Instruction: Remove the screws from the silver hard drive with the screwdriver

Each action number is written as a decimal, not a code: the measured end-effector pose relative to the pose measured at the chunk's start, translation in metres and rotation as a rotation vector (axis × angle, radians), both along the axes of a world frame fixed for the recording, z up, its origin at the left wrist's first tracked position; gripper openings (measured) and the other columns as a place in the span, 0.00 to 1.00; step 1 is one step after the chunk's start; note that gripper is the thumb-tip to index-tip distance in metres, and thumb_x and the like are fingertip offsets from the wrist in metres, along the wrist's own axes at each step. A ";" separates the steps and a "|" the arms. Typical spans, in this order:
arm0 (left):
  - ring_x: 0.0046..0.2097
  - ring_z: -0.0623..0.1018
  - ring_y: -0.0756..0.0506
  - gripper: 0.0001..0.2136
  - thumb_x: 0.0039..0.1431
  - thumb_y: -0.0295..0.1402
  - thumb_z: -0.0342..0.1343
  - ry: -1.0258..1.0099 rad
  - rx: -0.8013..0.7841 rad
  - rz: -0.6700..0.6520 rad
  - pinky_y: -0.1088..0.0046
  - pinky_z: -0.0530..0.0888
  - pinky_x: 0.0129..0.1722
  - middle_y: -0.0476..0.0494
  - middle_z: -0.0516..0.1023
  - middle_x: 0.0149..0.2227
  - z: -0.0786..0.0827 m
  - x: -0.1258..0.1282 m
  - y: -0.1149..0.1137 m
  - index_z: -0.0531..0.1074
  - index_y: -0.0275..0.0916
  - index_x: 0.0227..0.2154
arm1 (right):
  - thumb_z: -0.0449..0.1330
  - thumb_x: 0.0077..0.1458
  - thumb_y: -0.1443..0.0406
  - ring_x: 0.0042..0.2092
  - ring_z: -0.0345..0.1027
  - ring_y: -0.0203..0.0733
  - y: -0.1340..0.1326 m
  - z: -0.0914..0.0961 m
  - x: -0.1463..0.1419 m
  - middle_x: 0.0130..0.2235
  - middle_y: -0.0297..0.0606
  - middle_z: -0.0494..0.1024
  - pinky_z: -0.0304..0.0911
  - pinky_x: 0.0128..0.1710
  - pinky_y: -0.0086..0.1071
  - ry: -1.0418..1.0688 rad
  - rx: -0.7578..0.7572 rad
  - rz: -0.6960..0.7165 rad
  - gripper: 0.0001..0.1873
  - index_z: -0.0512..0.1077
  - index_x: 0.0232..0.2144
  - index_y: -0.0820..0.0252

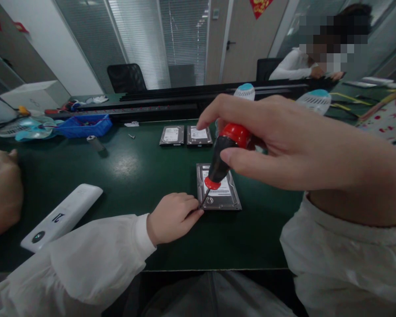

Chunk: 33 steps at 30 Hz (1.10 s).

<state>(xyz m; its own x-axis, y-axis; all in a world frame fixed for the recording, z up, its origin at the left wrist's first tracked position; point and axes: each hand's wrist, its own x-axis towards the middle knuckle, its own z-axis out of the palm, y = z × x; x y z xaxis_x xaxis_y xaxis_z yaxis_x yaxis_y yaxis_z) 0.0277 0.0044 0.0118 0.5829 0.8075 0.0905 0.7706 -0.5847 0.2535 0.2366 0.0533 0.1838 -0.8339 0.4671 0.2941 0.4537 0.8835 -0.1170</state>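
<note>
In the head view, the right hand [277, 136] is right of the centre of the frame, its fingers and thumb closed around the red and black handle of a screwdriver [218, 158]. The screwdriver is tilted, and its tip points down to the near left corner of a hard drive [229, 188], which lies flat on the green table [128, 171] just below the middle of the frame. The left hand [174, 218] is at the same corner, with fingertips close to the screwdriver tip; I cannot tell if they are clamped on something.

Above the middle of the frame, a second drive [171, 135] and a third drive [199, 135] lie side by side. In the lower left there is a long white device [64, 215]. In the upper left are a small metal cylinder [95, 142] and a blue tray [92, 129]. Another person's hand [3, 160] is at the left edge, and a co-worker [292, 66] sits in the upper right.
</note>
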 end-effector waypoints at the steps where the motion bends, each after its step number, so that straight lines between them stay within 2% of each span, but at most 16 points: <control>1: 0.36 0.76 0.45 0.14 0.70 0.36 0.46 -0.003 0.000 0.000 0.66 0.69 0.37 0.46 0.76 0.32 0.000 0.000 0.000 0.72 0.39 0.30 | 0.51 0.63 0.58 0.24 0.56 0.31 0.001 0.000 0.000 0.26 0.30 0.68 0.49 0.29 0.33 0.012 -0.002 0.014 0.18 0.69 0.50 0.63; 3: 0.36 0.76 0.45 0.14 0.70 0.36 0.46 -0.004 0.000 -0.002 0.66 0.69 0.37 0.46 0.76 0.33 0.000 0.000 -0.001 0.72 0.39 0.31 | 0.51 0.64 0.50 0.25 0.57 0.32 0.002 -0.001 0.001 0.26 0.31 0.70 0.48 0.28 0.33 0.029 0.017 0.008 0.23 0.71 0.46 0.62; 4: 0.36 0.75 0.45 0.14 0.70 0.36 0.46 -0.003 0.000 -0.003 0.66 0.69 0.37 0.46 0.76 0.32 0.000 0.000 -0.001 0.72 0.39 0.31 | 0.52 0.63 0.49 0.26 0.57 0.32 0.003 -0.001 0.001 0.28 0.32 0.71 0.48 0.28 0.33 0.040 0.033 0.010 0.22 0.72 0.44 0.61; 7: 0.36 0.75 0.45 0.14 0.70 0.36 0.46 -0.002 -0.004 -0.003 0.67 0.68 0.36 0.46 0.76 0.32 0.000 0.000 0.000 0.71 0.39 0.30 | 0.55 0.61 0.59 0.27 0.59 0.32 0.001 -0.002 0.000 0.32 0.34 0.73 0.49 0.30 0.33 0.019 0.067 -0.041 0.16 0.70 0.47 0.61; 10: 0.36 0.75 0.45 0.14 0.70 0.36 0.46 -0.007 -0.012 0.001 0.67 0.68 0.36 0.46 0.76 0.32 0.001 0.000 0.000 0.71 0.39 0.30 | 0.55 0.59 0.63 0.27 0.57 0.32 -0.001 -0.002 -0.001 0.32 0.32 0.71 0.50 0.31 0.33 -0.009 0.057 -0.052 0.20 0.64 0.53 0.62; 14: 0.36 0.75 0.45 0.14 0.70 0.36 0.46 -0.010 -0.016 0.000 0.67 0.69 0.37 0.46 0.76 0.33 0.000 0.000 0.000 0.71 0.39 0.31 | 0.54 0.61 0.52 0.28 0.56 0.33 0.002 -0.005 -0.001 0.31 0.32 0.70 0.50 0.31 0.32 0.014 0.052 -0.042 0.21 0.65 0.49 0.61; 16: 0.36 0.75 0.45 0.14 0.70 0.36 0.46 -0.005 -0.013 0.001 0.67 0.68 0.37 0.47 0.76 0.32 -0.001 0.000 -0.001 0.71 0.39 0.31 | 0.54 0.61 0.50 0.28 0.56 0.33 0.004 -0.006 -0.001 0.30 0.32 0.69 0.49 0.31 0.32 0.024 0.055 -0.063 0.21 0.66 0.46 0.60; 18: 0.36 0.75 0.45 0.14 0.70 0.36 0.46 -0.002 -0.010 0.002 0.67 0.68 0.37 0.47 0.76 0.32 -0.001 0.000 -0.001 0.71 0.39 0.30 | 0.56 0.59 0.56 0.27 0.54 0.32 0.004 -0.006 0.000 0.30 0.30 0.67 0.48 0.30 0.32 0.020 0.049 -0.072 0.17 0.65 0.47 0.60; 21: 0.36 0.75 0.45 0.14 0.70 0.37 0.46 -0.007 -0.006 -0.001 0.67 0.68 0.36 0.47 0.76 0.32 -0.002 0.000 -0.001 0.71 0.39 0.30 | 0.59 0.53 0.64 0.26 0.52 0.30 0.003 -0.005 0.000 0.31 0.29 0.65 0.49 0.30 0.31 0.030 0.019 -0.025 0.21 0.62 0.50 0.61; 24: 0.35 0.75 0.45 0.14 0.70 0.36 0.46 -0.012 -0.003 -0.004 0.67 0.68 0.36 0.47 0.76 0.32 -0.001 0.000 -0.001 0.71 0.39 0.30 | 0.57 0.58 0.58 0.28 0.56 0.31 0.002 -0.004 0.000 0.32 0.31 0.68 0.50 0.31 0.32 0.037 0.003 -0.012 0.17 0.64 0.47 0.60; 27: 0.35 0.75 0.45 0.14 0.70 0.36 0.46 -0.010 0.000 -0.002 0.67 0.68 0.36 0.47 0.76 0.32 -0.001 0.001 0.000 0.71 0.39 0.30 | 0.54 0.62 0.52 0.30 0.58 0.32 0.005 -0.005 0.001 0.33 0.32 0.69 0.51 0.32 0.32 0.037 0.035 -0.037 0.17 0.65 0.42 0.60; 29: 0.35 0.75 0.45 0.14 0.70 0.36 0.46 -0.011 -0.002 -0.002 0.67 0.68 0.36 0.47 0.76 0.32 -0.001 0.000 0.000 0.71 0.39 0.30 | 0.57 0.60 0.56 0.30 0.58 0.32 0.006 -0.006 0.002 0.34 0.32 0.69 0.52 0.31 0.32 0.052 0.045 -0.030 0.15 0.64 0.44 0.60; 33: 0.35 0.75 0.45 0.14 0.70 0.36 0.46 -0.020 -0.009 -0.007 0.67 0.68 0.36 0.46 0.76 0.32 -0.002 0.000 0.000 0.71 0.38 0.30 | 0.60 0.52 0.65 0.31 0.58 0.31 0.005 -0.005 0.002 0.39 0.33 0.68 0.53 0.29 0.31 0.086 -0.017 0.022 0.20 0.61 0.46 0.60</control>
